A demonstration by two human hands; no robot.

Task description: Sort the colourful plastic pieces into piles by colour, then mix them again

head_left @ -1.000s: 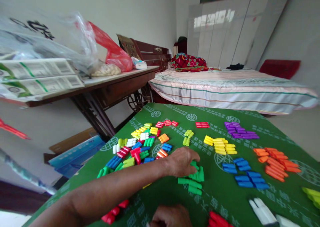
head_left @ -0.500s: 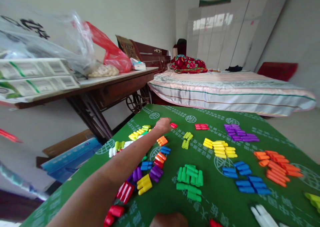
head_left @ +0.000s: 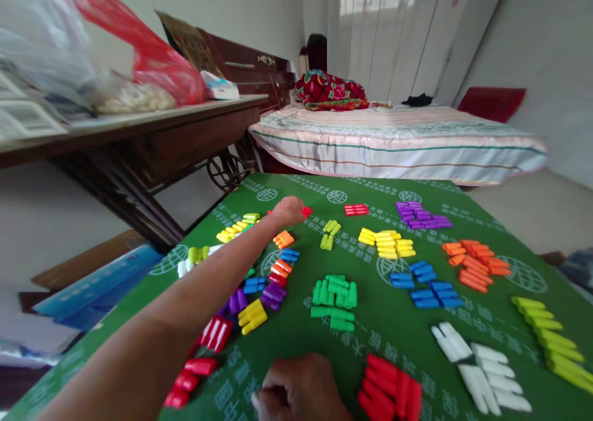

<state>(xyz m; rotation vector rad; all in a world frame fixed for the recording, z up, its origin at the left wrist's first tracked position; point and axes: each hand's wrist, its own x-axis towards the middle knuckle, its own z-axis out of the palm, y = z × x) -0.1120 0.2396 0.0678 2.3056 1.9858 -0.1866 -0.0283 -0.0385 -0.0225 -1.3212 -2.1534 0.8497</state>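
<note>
My left hand (head_left: 288,211) reaches across the green board (head_left: 287,359) to its far left part. Its fingers are closed at a small red plastic piece (head_left: 306,211), which shows just past the fingertips. The forearm covers part of a winding row of coloured pieces. Near the board's front edge rests my right hand (head_left: 301,389), curled with thumb against fingers; whatever it may hold is hidden. Right of it lie red pieces (head_left: 390,389). Ahead sit green pieces (head_left: 334,300). A yellow piece (head_left: 252,316) and a purple piece (head_left: 273,295) belong to the row.
Sorted groups of yellow (head_left: 387,243), purple (head_left: 421,215), blue (head_left: 426,285), orange (head_left: 475,264), white (head_left: 482,366) and lime pieces (head_left: 551,340) spread rightward. A sewing-machine table (head_left: 194,121) with bags stands left. A bed (head_left: 393,143) lies beyond the board.
The view has tilted down and turned right, bringing the red, white and lime groups more fully in. More of my right hand shows. My left hand stays by the same red piece.
</note>
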